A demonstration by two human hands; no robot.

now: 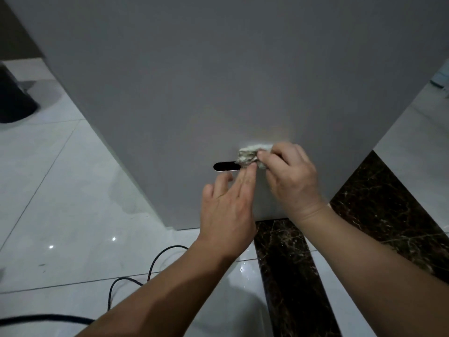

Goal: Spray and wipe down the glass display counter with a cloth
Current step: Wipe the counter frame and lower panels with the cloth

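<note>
Left hand [228, 207]: was bare, back facing the camera, just below the dark slot [226, 166].
Right hand [291, 176]: was bare, with creases across the wrist, right of the slot.
Left forearm [170, 288]: was uncovered, below the slot.
Right forearm [364, 259]: was uncovered, below and right of the slot.

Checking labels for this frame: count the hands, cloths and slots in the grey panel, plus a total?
Hands: 2 (left hand, right hand)
Cloths: 1 (cloth, wadded, pinched by the right hand)
Slots: 1 (slot in the grey panel)
Total: 4
</note>
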